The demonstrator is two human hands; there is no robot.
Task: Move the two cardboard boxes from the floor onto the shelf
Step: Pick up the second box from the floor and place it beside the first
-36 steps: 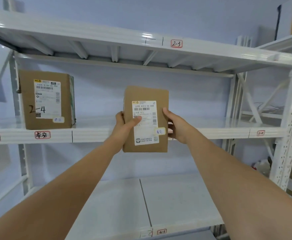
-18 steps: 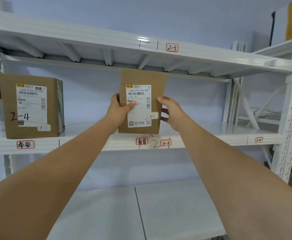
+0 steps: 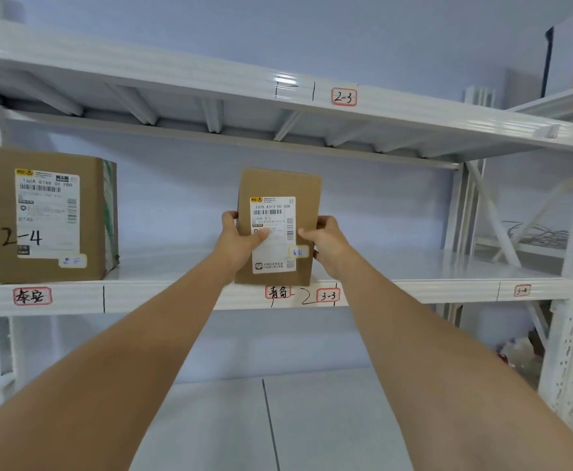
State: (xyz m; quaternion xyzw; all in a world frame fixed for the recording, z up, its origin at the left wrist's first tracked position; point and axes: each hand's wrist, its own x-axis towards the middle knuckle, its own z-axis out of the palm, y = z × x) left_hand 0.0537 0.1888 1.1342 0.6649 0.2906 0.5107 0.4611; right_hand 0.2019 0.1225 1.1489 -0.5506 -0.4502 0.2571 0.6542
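Now small cardboard box (image 3: 278,229) upright at front edge of middle shelf (image 3: 414,287), apparently resting on it. Left hand (image 3: 240,241) and right hand (image 3: 325,243) clasp its sides. Larger box (image 3: 45,214) stands well left.

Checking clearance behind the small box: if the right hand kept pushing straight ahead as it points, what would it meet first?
The right hand already has the small box in its grip; beyond it, the middle shelf looks free back to the wall, though depth is unclear.
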